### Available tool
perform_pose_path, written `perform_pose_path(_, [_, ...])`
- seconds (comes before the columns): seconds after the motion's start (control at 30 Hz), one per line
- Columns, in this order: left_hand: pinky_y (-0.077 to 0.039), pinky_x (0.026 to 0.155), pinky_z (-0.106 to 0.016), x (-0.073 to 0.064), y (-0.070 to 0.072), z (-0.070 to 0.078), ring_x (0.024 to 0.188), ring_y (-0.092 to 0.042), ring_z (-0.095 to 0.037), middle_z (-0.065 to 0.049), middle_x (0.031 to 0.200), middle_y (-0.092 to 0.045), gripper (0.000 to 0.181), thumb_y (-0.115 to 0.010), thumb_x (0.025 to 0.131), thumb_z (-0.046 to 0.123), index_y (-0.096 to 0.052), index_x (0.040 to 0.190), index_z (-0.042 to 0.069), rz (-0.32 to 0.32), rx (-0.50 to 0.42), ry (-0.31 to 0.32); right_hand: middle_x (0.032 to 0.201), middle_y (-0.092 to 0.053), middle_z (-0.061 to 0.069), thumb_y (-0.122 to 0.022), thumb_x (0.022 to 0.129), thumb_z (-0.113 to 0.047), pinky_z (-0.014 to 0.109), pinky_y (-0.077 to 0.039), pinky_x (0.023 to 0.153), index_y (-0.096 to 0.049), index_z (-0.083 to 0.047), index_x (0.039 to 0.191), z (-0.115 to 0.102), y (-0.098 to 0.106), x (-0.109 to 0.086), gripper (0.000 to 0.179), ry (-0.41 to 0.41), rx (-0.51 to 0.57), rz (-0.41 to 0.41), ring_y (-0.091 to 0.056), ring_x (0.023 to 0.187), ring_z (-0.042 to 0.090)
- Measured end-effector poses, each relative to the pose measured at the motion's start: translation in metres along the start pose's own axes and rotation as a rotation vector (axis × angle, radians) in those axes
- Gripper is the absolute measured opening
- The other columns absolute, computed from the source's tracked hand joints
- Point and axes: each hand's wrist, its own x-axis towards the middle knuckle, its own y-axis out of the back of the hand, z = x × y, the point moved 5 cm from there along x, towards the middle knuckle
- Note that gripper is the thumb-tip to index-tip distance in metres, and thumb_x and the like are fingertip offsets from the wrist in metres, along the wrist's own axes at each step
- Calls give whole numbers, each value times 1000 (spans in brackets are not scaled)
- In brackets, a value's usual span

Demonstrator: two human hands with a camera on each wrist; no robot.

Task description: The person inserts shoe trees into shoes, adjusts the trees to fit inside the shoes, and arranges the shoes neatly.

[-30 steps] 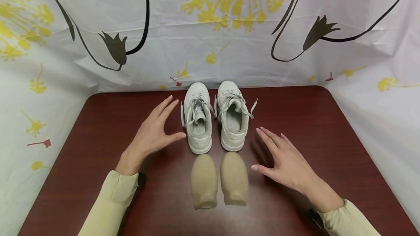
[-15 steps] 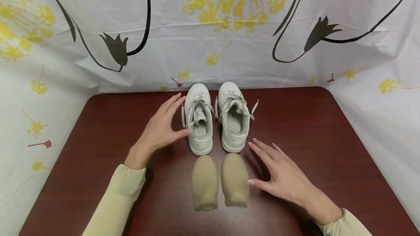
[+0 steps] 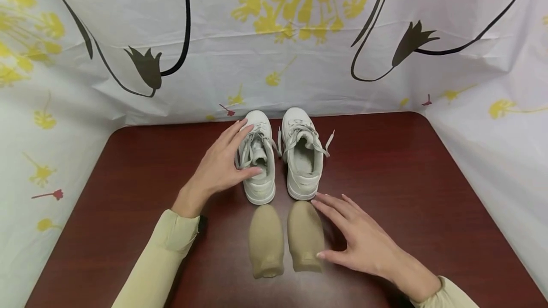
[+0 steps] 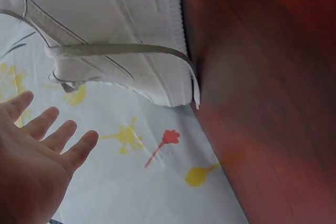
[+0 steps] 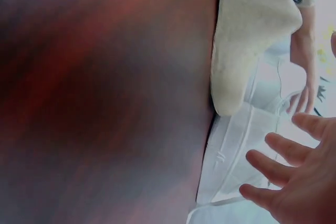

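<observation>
Two white lace-up sneakers stand side by side at the table's back, toes away from me. My left hand (image 3: 218, 163) hovers over the outer side of the left sneaker (image 3: 260, 191), fingers spread and thumb over its opening. In the left wrist view those fingers (image 4: 44, 124) look apart from the shoe. The right sneaker (image 3: 302, 184) stands untouched. Behind the heels lie two tan moulded shoe inserts, a left one (image 3: 266, 239) and a right one (image 3: 305, 234). My right hand (image 3: 359, 239) spreads beside the right insert, its thumb near the back end; contact cannot be told.
The dark red-brown wooden table (image 3: 385, 155) has rounded back corners. A white curtain (image 3: 214, 89) with yellow and dark flower prints hangs behind it and along both sides. Loose laces (image 3: 329, 141) stick out from the right sneaker.
My left hand has moved right, from beside the left sneaker to over its side. My right hand has come left and nearer me, towards the right insert. Shoes and inserts stay put.
</observation>
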Motion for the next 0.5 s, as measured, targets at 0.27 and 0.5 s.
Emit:
perform_pose_path(0.27, [-33, 111, -52, 11, -2, 5, 146, -30, -28, -6, 159, -33, 92, -76, 76, 60, -45, 150, 14, 4, 21, -55, 152, -43, 9, -74, 75, -66, 32, -8, 120, -45, -11, 149, -7, -10, -5, 96, 58, 18, 19, -44, 136, 28])
perform_pose_path(0.5, [-36, 108, -52, 14, -4, 7, 144, -33, -27, -5, 156, -38, 93, -76, 75, 62, -46, 149, 16, -12, 30, -63, 153, -41, 11, -78, 74, -63, 32, -13, 119, -46, -11, 148, -12, -13, -8, 96, 93, 35, 42, -44, 136, 29])
